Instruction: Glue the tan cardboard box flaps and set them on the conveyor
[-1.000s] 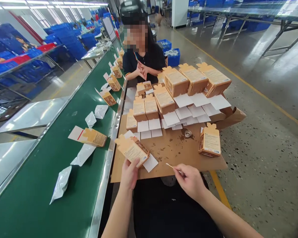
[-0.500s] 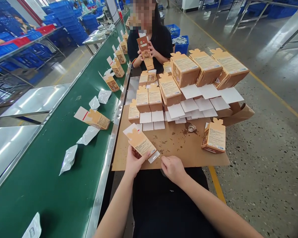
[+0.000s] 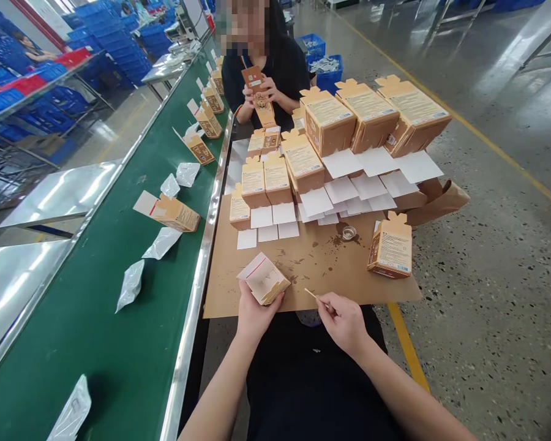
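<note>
My left hand (image 3: 253,316) grips a small brown carton (image 3: 265,280) from below, its open white end with a red strip turned toward me. My right hand (image 3: 344,320) pinches a thin wooden stick (image 3: 311,293) whose tip points left, a little apart from the carton. Both hands hover over the near edge of a brown cardboard sheet (image 3: 312,269) with dark stains. A small clear round dish (image 3: 348,233) sits on the sheet. One carton (image 3: 391,247) stands alone at the sheet's right.
Several cartons (image 3: 330,131) with white flaps out are stacked at the back of the sheet. A green conveyor belt (image 3: 114,331) on my left carries cartons and silver pouches (image 3: 129,283). A person (image 3: 261,67) opposite holds a carton. Speckled floor lies to the right.
The carton in my left hand has turned from its printed side to its open white end facing me. My right hand with the stick drew in to it, then moved back right.
</note>
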`<state>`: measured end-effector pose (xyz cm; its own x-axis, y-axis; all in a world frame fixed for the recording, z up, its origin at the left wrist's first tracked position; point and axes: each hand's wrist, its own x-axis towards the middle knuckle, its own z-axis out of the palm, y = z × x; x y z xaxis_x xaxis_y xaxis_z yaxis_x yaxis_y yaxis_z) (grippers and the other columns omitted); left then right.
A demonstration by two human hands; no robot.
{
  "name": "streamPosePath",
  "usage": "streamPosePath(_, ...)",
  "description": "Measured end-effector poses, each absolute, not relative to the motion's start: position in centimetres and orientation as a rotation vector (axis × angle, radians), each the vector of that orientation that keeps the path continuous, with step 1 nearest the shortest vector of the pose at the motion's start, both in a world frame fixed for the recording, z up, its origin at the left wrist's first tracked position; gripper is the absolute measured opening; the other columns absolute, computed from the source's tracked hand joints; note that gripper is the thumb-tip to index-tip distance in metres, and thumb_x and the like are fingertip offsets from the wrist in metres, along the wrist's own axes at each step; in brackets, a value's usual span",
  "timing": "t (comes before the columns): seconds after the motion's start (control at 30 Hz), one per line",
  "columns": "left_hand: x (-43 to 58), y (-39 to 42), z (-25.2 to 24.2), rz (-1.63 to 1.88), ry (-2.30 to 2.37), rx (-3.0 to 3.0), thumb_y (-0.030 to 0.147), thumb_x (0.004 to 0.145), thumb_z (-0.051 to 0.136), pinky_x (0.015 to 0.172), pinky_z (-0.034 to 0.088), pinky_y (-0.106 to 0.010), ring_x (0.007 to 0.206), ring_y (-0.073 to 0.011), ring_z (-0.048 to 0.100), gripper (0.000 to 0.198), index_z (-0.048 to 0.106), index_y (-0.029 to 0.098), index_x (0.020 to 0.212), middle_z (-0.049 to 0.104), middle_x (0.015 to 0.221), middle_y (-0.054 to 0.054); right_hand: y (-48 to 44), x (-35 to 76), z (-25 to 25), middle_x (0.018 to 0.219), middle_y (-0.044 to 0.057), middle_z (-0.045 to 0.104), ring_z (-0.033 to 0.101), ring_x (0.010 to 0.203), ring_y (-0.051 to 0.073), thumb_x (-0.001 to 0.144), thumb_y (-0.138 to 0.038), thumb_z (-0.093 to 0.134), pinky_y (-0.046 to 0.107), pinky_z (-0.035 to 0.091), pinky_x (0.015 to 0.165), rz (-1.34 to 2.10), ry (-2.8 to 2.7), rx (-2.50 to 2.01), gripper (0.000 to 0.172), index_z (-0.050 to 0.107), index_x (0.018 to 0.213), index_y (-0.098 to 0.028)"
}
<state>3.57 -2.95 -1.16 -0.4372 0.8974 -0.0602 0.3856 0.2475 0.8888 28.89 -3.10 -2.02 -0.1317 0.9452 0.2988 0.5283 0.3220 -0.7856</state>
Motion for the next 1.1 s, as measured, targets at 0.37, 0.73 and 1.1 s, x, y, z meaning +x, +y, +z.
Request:
streamPosePath(0.37, -13.8, -5.5, 2.2, 1.625, 2.471, 0.506, 0.05, 0.042, 0.117, 0.125, 0.061, -0.074, 0.136, -0.0452, 0.08, 0.109, 0.041, 0.034, 0.118, 0.077, 0.134, -0.011, -2.7, 31.0, -1.8, 0.056, -0.007, 0.047, 0.045, 0.049, 0.013, 0.122, -0.057, 0.061, 0.026, 0.047, 0.052, 0.699, -1.652, -1.269, 0.053, 0.077, 0.082, -0.026)
streamPosePath(0.73, -12.4, -6.4, 0.2, 1.874, 2.743, 0.81, 0.053, 0.053, 0.108, 0.126, 0.058, -0.069, 0.144, -0.0436, 0.066, 0.1, 0.05, 0.03, 0.132, 0.059, 0.147, -0.014, -2.2, 33.2, -0.6, 0.057, -0.004, 0.05, 0.045, 0.048, 0.015, 0.119, -0.051, 0.066, 0.03, 0.045, 0.048, 0.604, -1.644, -1.302, 0.046, 0.079, 0.082, -0.027)
streamPosePath(1.1, -5.9, 10.8, 5.4, 1.728, 2.241, 1.494, 0.041, 0.089, 0.08, 0.11, 0.057, -0.052, 0.101, -0.0282, 0.062, 0.029, 0.071, 0.025, 0.111, 0.059, 0.106, -0.004, 3.5, 38.6, 3.9, 0.059, -0.003, 0.057, 0.052, 0.053, 0.015, 0.121, -0.044, 0.055, 0.029, 0.04, 0.058, 0.143, -1.87, -1.468, 0.047, 0.08, 0.087, -0.025)
